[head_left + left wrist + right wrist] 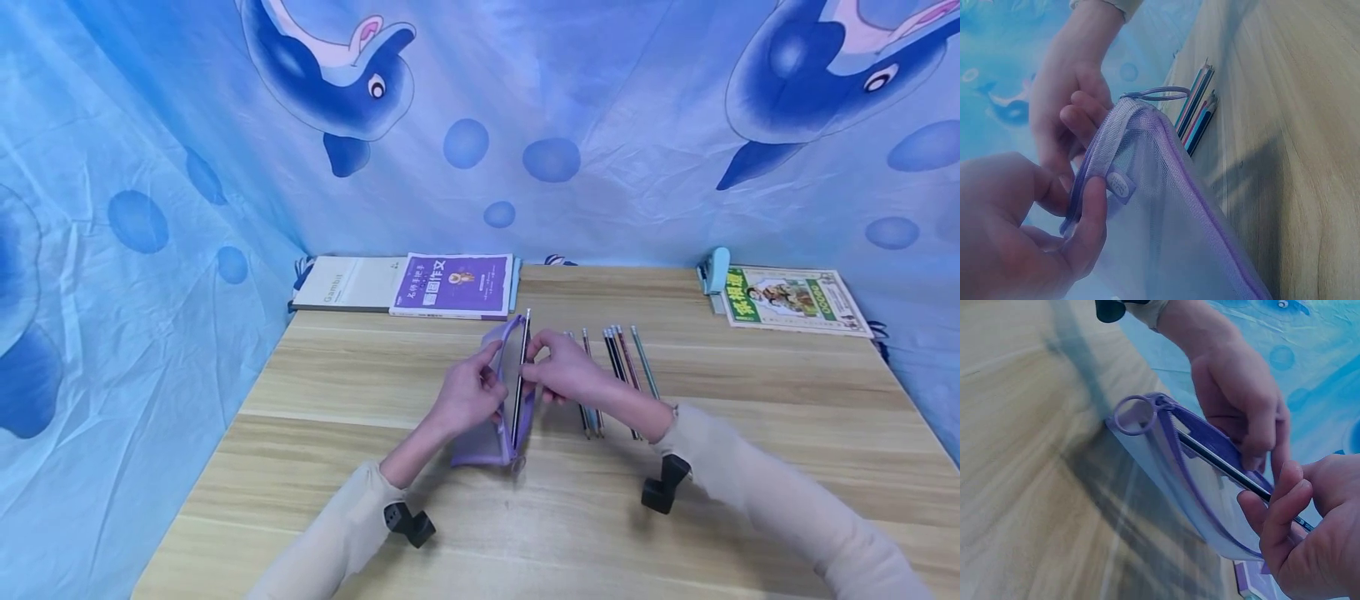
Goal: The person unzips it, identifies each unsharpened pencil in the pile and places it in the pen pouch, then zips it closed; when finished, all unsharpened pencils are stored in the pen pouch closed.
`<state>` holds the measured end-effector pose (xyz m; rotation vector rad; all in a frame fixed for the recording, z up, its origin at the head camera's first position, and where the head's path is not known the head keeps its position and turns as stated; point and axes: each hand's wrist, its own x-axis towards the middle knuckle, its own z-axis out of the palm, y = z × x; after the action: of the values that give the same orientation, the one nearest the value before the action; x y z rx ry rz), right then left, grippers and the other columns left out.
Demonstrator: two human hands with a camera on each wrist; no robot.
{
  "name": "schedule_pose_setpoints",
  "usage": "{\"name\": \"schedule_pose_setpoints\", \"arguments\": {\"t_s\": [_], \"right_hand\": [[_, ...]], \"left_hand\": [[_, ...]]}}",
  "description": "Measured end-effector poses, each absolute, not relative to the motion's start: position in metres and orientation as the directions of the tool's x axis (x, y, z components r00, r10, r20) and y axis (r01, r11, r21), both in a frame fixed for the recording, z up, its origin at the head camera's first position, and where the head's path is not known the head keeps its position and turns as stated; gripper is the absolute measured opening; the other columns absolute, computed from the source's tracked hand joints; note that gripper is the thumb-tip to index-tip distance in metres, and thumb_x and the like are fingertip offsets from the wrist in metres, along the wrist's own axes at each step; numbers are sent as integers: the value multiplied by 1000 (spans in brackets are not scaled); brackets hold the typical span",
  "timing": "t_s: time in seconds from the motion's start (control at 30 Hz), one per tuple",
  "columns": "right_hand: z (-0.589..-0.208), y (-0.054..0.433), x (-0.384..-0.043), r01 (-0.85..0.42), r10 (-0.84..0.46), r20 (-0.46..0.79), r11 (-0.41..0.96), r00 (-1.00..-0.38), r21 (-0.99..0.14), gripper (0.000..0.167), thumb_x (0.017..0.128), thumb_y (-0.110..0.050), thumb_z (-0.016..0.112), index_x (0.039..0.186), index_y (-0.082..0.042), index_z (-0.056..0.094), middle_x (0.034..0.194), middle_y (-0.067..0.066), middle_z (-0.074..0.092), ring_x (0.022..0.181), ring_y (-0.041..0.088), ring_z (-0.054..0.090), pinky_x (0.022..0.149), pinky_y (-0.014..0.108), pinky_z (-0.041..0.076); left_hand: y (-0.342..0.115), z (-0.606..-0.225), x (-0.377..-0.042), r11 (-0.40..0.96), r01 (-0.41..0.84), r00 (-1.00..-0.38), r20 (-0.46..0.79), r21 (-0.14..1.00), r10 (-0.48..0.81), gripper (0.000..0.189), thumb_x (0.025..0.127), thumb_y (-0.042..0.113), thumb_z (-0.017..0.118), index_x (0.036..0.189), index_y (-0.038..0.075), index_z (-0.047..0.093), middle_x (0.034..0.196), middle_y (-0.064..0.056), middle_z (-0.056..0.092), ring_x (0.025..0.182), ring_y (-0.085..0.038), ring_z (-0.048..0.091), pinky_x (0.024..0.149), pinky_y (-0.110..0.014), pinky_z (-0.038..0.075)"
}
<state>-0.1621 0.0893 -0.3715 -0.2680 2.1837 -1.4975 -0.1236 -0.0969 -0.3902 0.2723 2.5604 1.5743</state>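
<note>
A purple mesh zip pouch (pixel 480 446) stands with its zipped mouth spread apart between both hands. My left hand (pixel 468 393) pinches the pouch's left zip edge between thumb and fingers; the left wrist view shows this grip next to a small label (pixel 1120 184). With its fingers, my right hand (pixel 570 367) holds a dark striped pencil (pixel 1222 464) at the pouch's mouth. The pencil lies lengthwise along the opening, its far end sticking out past the pouch. A ring pull (pixel 1135 415) hangs at the pouch's near corner. Loose pencils (pixel 611 354) lie right of the pouch, partly hidden by the right forearm.
A purple book (pixel 453 286) and a grey-white book (pixel 347 282) lie at the back left of the wooden table (pixel 322 375). At the back right are a green-yellow booklet (pixel 795 302) and a light-blue stapler-like object (pixel 717 271). A dolphin-print curtain (pixel 600 100) encloses the back.
</note>
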Motion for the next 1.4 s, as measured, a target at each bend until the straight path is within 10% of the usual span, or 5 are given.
{"name": "schedule_pose_setpoints", "arguments": {"t_s": [0.63,1.4], "right_hand": [[-378,85,-160,49,-438,-264,443,-859,-895,28,95,-8,61,119,4,54,85,15,71,49,17,58,39,25,46],[-390,196,-188,0,-313,-282,668,-907,-744,37,97,-7,58,125,15,50,84,18,70,53,19,64,44,32,55]], "left_hand": [[-96,-389,-123,436,110,-979,21,893,203,72,82,-8,58,151,-2,38,77,-9,55,51,-18,63,46,-37,62],[-93,-390,-124,430,92,-976,-4,898,217,73,84,-9,59,152,-2,35,81,-11,56,52,-19,63,48,-34,62]]}}
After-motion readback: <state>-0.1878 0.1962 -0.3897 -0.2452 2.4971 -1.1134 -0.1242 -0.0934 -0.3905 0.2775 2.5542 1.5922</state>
